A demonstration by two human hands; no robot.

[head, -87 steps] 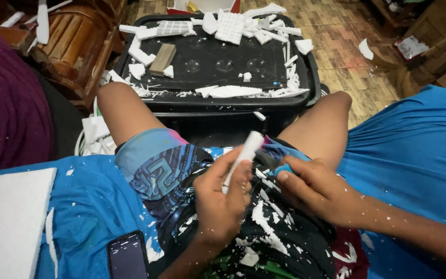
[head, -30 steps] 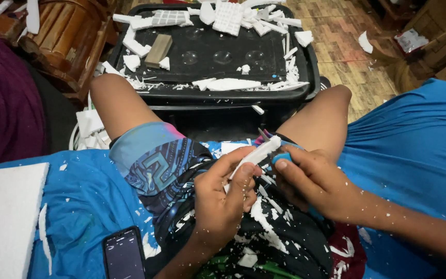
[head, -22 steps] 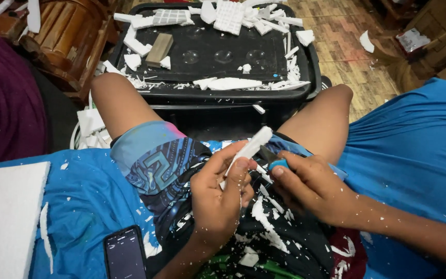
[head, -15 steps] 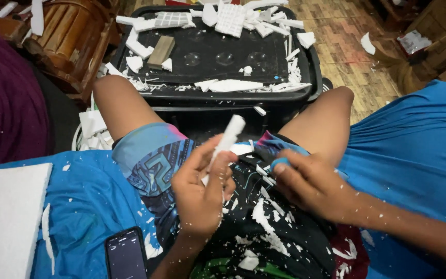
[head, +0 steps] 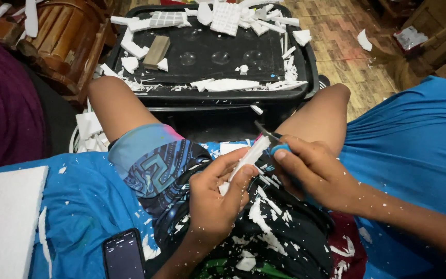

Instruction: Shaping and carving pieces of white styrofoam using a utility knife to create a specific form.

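While left hand [head: 215,199] pinches white foam strip [head: 246,160] over lap, long axis slants up-right toward black tray [head: 207,98]. Right hand [head: 316,173], fingers closed on blue-handled cutter [head: 272,142], sits right of strip, blade touching upper end.

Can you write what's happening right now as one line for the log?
left hand: holds white foam strip | right hand: blue-handled cutter, blade at strip | lap: foam scraps
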